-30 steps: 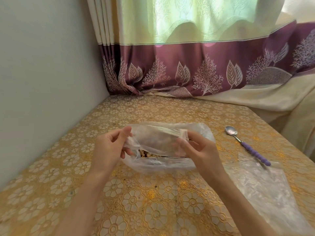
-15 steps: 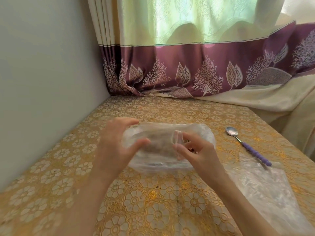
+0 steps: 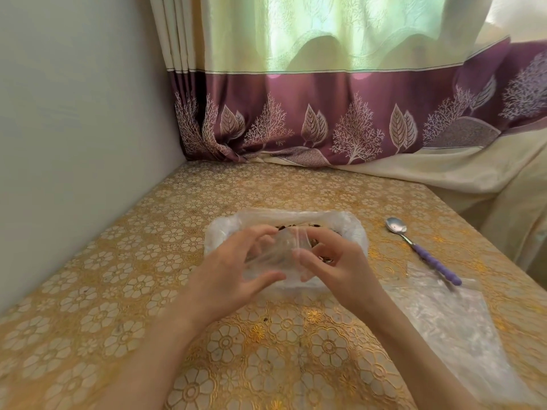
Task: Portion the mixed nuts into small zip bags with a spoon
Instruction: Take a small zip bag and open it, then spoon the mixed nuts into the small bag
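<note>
Left hand (image 3: 233, 270) and right hand (image 3: 334, 261) close together over the middle of the table (image 3: 124, 291), each pinching a small clear zip bag (image 3: 272, 255) between thumb and curled fingers; bag held between the two hands, crumpled, its top edge up near the fingertips. Whether its mouth is parted: cannot tell through the film.

Directly behind and under the hands, a larger clear bag of mixed nuts (image 3: 343, 229), lying flat, long axis running left to right across the table, dark nuts visible along its far side above the fingers.

To the right, a spoon (image 3: 423, 250) resting on the table, bowl toward the curtain (image 3: 325, 113), purple handle angled toward the near right; handle tip lying just over the far edge of a flat sheet of clear plastic bags (image 3: 450, 327) spread along the near right side.

Wall (image 3: 74, 128) tight along the table's left edge; curtain draped onto the far edge and down the right side. Bare patterned tablecloth to the left of the hands and in front, between the forearms.
</note>
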### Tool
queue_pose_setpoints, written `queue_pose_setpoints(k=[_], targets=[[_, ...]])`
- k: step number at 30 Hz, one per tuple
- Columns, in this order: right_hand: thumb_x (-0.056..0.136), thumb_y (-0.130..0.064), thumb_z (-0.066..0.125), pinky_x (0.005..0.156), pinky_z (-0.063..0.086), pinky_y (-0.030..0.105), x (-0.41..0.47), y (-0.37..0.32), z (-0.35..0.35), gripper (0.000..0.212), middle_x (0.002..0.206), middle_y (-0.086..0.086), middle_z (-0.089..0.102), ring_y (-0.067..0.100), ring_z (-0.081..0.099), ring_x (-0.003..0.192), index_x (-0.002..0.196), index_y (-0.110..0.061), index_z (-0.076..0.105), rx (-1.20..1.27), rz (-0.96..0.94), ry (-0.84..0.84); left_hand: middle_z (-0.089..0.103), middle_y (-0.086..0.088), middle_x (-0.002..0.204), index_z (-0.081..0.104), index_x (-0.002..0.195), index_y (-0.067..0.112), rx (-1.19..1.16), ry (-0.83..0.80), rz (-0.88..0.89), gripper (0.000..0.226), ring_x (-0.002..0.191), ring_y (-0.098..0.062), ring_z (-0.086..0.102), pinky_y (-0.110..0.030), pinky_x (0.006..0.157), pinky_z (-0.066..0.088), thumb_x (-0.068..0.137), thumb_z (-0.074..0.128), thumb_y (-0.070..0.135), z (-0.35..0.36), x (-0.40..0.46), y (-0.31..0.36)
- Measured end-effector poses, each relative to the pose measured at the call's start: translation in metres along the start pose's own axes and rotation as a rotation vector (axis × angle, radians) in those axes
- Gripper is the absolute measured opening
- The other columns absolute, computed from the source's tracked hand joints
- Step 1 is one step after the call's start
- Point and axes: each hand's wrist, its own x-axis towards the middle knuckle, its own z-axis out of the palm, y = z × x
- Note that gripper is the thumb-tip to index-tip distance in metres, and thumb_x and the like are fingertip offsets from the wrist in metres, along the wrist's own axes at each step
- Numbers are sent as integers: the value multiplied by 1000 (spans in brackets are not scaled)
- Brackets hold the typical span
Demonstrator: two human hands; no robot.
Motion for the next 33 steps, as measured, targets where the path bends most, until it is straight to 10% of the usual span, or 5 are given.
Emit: queue_pose_setpoints(k=[8,16,20,33], targets=[[88,-16,63,64,58,32,0,1,1,24,97,-8,69,17,66,69,108,-31,65,-1,22,128,60,19,102,52,113,37,-128,87,-17,40,95,11,55,-4,78,42,76,55,52,7,1,-7],[91,-11,58,67,38,8,3,31,-67,16,86,4,70,15,60,75,97,-9,72,-584,212,531,54,26,94,48,110,35,-140,246,-49,35,88,19,51,2,73,38,78,50,51,7,0,6],[93,-22,54,89,38,40,-11,52,-107,26,109,15,61,32,50,106,111,-8,66,-909,492,529,52,25,91,49,111,28,-117,288,-27,37,86,20,50,2,73,38,81,52,50,10,1,9],[97,-28,42,92,34,39,-24,72,-126,30,121,11,54,28,42,114,115,-8,55,-1062,744,451,54,28,97,49,109,40,-140,317,-132,31,90,4,54,-18,70,38,81,56,49,14,-2,6]])
